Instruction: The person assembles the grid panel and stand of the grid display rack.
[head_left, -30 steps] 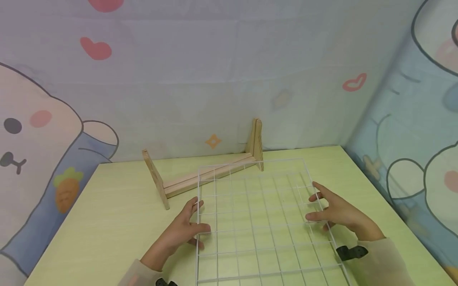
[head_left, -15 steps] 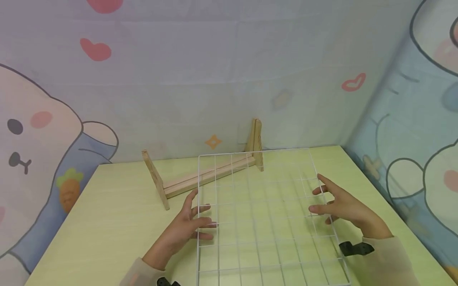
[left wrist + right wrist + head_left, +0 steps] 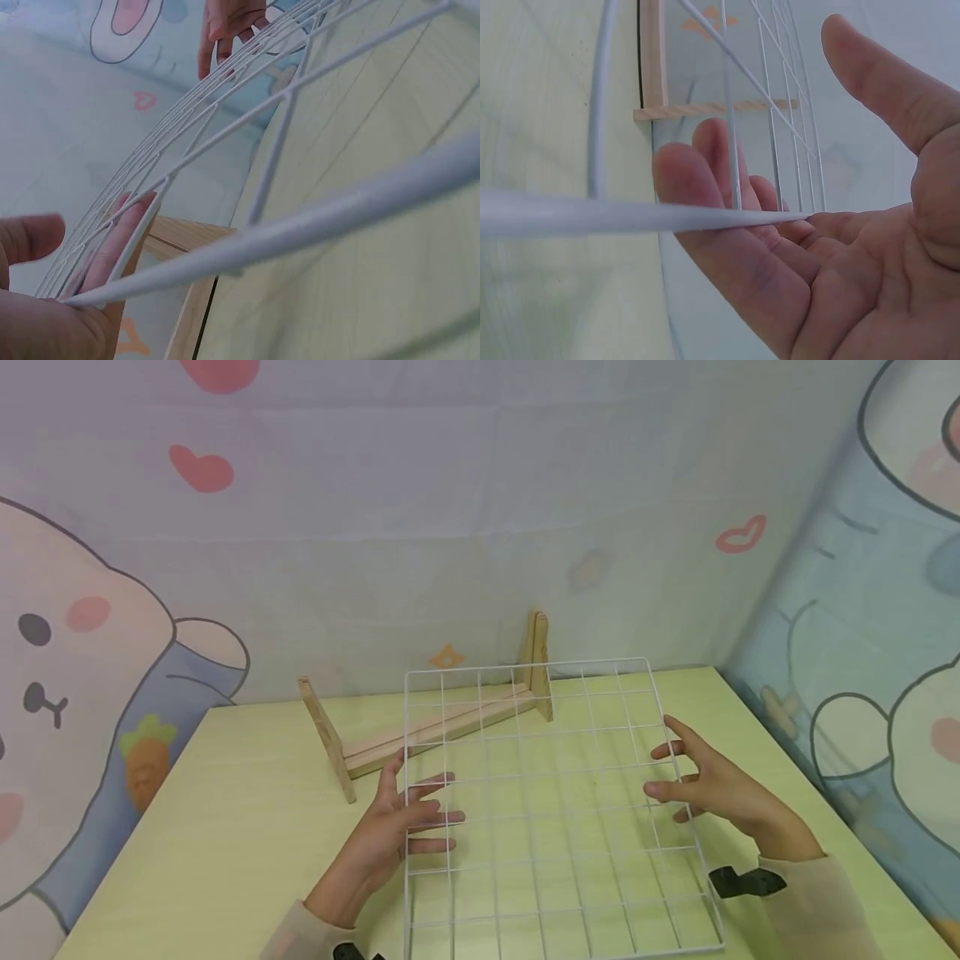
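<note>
A white wire grid panel [image 3: 532,863] is held over the table, tilted with its far edge raised. At its left edge my left hand [image 3: 382,839] supports it on straight fingers reaching beneath, the thumb apart from them on the near side. The right edge rests on the loosely bent fingers of my right hand [image 3: 723,797]. In the right wrist view, the right thumb [image 3: 877,79] stands off the wire. Behind the panel lies a wooden stand [image 3: 435,731], a crossbar between two uprights, partly seen through the mesh.
The pale yellow-green table [image 3: 225,827] ends at a printed cloth backdrop [image 3: 480,510] close behind the stand. Another cloth with cartoon animals [image 3: 877,602] hangs along the right. Dark wrist straps [image 3: 746,882] show on both sleeves.
The panel's far edge has risen and now overlaps the right upright of the stand. My left fingers have straightened and spread farther beneath the mesh. The stand has not moved.
</note>
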Available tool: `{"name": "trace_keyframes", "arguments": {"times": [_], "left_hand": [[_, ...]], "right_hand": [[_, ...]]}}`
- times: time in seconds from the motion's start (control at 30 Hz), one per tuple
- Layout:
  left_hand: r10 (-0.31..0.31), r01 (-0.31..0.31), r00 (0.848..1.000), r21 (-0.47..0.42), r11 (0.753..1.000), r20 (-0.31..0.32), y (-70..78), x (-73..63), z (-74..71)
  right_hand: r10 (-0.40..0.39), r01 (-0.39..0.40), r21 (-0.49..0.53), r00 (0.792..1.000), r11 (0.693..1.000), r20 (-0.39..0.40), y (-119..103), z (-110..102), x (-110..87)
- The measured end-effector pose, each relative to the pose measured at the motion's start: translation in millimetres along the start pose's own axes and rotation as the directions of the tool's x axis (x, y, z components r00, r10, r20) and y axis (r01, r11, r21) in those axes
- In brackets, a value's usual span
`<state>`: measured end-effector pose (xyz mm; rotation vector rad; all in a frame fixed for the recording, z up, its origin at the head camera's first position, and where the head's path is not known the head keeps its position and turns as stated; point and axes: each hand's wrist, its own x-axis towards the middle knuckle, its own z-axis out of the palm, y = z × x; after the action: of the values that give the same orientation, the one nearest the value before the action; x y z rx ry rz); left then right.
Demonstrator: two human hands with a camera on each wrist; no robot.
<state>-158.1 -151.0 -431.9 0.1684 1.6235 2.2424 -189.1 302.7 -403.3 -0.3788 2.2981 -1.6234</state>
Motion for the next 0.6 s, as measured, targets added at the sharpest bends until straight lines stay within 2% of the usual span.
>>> {"name": "trace_keyframes", "arguments": {"times": [0.33, 0.6], "left_hand": [[-0.035, 0.032, 0.999, -0.099, 0.995, -0.029, -1.7, 6.2, -2.2], [-0.036, 0.034, 0.999, -0.171, 0.985, -0.012, -2.1, 9.9, -3.5]], "right_hand": [[-0.013, 0.013, 0.005, 1.000, 1.000, 0.004, -1.9, 3.2, 1.9], [-0.018, 0.018, -0.004, 1.000, 1.000, 0.002, -2.6, 6.3, 3.5]]}}
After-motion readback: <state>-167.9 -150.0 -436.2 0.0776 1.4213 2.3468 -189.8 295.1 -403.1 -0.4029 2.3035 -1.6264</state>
